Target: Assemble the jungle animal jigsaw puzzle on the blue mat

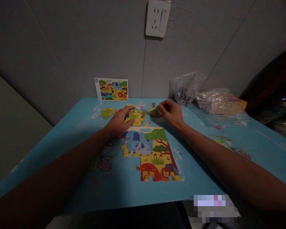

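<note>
The fingers of the right hand are closed in a pinch on a puzzle piece, pale at the top and dark green lower down, gripping it by its right side near the back of the bench. The fingers of the left hand curve around a yellow piece, thumb on the near side and the other fingers toward the far side; whether they grip it or merely rest on it cannot be told. More loose pieces lie around and behind that yellow one, partly hidden, so their number is unclear. A green piece lies to the left of this group.

Just in front of the hands lies the joined section, flat on the bench. It shows two blue elephants, a tree with a red trunk, grass and a red lion with a smaller one. Its top and right sides look straight, while tabs and notches run along the left and bottom, and a gap is open at the lower left.

A picture card stands at the back against the wall. Judged against it, the upper right of the scene is built; the left side and the bottom strip appear to be left to do. At the back right are a clear bag with small contents and crumpled clear wrapping.
</note>
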A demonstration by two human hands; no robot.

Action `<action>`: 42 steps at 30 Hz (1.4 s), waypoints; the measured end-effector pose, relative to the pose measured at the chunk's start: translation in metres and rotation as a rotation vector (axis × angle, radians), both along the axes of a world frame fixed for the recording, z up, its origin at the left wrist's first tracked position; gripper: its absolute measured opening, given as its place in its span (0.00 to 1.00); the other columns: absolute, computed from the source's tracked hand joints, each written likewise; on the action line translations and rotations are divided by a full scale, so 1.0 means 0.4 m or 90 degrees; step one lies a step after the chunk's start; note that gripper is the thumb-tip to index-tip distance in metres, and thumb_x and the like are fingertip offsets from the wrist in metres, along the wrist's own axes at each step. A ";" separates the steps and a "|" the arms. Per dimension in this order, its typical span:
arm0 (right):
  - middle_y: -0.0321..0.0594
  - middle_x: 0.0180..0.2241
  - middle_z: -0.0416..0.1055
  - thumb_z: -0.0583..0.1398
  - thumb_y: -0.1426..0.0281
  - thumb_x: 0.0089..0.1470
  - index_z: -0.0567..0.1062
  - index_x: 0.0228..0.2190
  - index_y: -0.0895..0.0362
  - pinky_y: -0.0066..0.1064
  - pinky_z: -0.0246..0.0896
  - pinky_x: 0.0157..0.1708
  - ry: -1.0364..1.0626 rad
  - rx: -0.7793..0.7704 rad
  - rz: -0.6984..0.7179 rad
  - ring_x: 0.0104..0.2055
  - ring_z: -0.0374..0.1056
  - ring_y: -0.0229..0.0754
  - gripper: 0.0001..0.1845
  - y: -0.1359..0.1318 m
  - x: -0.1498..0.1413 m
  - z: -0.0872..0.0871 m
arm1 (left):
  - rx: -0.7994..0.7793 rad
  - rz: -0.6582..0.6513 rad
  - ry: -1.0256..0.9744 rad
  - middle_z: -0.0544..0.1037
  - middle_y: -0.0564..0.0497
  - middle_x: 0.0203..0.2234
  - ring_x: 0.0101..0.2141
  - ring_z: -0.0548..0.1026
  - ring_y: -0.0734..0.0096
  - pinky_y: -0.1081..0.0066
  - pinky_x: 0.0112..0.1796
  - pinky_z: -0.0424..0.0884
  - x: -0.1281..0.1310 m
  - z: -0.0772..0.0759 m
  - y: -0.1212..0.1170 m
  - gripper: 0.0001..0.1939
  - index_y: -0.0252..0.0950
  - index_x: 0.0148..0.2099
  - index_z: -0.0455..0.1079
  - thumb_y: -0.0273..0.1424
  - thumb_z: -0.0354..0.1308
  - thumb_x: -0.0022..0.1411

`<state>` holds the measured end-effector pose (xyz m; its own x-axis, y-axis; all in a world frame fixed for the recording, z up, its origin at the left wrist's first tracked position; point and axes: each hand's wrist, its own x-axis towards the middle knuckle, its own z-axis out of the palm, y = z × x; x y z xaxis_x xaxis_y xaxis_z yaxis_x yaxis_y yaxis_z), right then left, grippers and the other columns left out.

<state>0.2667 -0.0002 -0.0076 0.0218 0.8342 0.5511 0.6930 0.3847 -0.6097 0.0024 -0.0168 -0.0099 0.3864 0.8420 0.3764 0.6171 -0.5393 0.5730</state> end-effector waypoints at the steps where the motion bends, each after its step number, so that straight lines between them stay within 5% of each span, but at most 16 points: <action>1: 0.39 0.26 0.73 0.60 0.61 0.58 0.77 0.30 0.57 0.34 0.64 0.31 0.052 0.009 0.044 0.28 0.68 0.42 0.13 -0.008 -0.006 0.002 | 0.001 -0.002 -0.004 0.77 0.42 0.52 0.50 0.76 0.53 0.57 0.52 0.72 0.000 0.000 0.000 0.30 0.34 0.62 0.65 0.38 0.57 0.59; 9: 0.39 0.32 0.78 0.62 0.62 0.59 0.79 0.41 0.56 0.31 0.66 0.34 -0.050 0.040 0.267 0.30 0.70 0.38 0.12 -0.076 -0.084 0.015 | 0.012 -0.113 -0.022 0.74 0.41 0.57 0.54 0.74 0.54 0.56 0.57 0.69 -0.001 -0.004 -0.003 0.32 0.34 0.63 0.63 0.41 0.59 0.60; 14: 0.48 0.40 0.78 0.57 0.67 0.61 0.78 0.46 0.58 0.42 0.67 0.45 -0.135 0.100 0.124 0.42 0.72 0.48 0.16 -0.044 -0.048 0.009 | 0.018 -0.085 -0.006 0.74 0.42 0.58 0.56 0.73 0.54 0.54 0.58 0.67 -0.003 -0.001 -0.004 0.28 0.36 0.64 0.63 0.37 0.56 0.63; 18: 0.55 0.51 0.74 0.62 0.64 0.54 0.78 0.51 0.61 0.52 0.62 0.54 -0.280 -0.023 0.001 0.53 0.67 0.60 0.24 -0.015 -0.010 -0.003 | 0.018 -0.048 -0.011 0.75 0.43 0.57 0.54 0.74 0.54 0.55 0.56 0.69 -0.002 0.001 -0.005 0.27 0.36 0.63 0.65 0.37 0.56 0.63; 22: 0.50 0.52 0.75 0.62 0.67 0.53 0.80 0.49 0.56 0.51 0.63 0.53 -0.327 -0.141 0.003 0.52 0.68 0.59 0.21 -0.009 -0.002 -0.011 | -0.006 -0.031 0.012 0.75 0.41 0.56 0.54 0.74 0.52 0.54 0.56 0.69 -0.003 -0.009 0.003 0.28 0.35 0.62 0.65 0.39 0.58 0.61; 33: 0.50 0.45 0.77 0.61 0.72 0.51 0.81 0.42 0.57 0.44 0.63 0.52 -0.327 -0.153 -0.016 0.46 0.70 0.52 0.16 0.001 0.004 -0.006 | -0.006 -0.029 0.025 0.76 0.39 0.55 0.52 0.75 0.52 0.55 0.55 0.69 0.000 -0.007 0.004 0.29 0.32 0.61 0.65 0.39 0.58 0.60; 42: 0.54 0.50 0.75 0.61 0.67 0.53 0.77 0.54 0.57 0.51 0.62 0.54 -0.346 -0.152 -0.043 0.51 0.68 0.58 0.27 -0.001 0.001 -0.015 | -0.007 -0.027 0.022 0.75 0.38 0.55 0.52 0.75 0.52 0.52 0.55 0.69 -0.003 -0.013 0.010 0.29 0.34 0.62 0.65 0.39 0.58 0.61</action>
<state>0.2671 -0.0007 -0.0136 -0.1532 0.9428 0.2960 0.9482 0.2247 -0.2248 0.0013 -0.0129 -0.0152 0.4337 0.8289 0.3532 0.6132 -0.5588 0.5583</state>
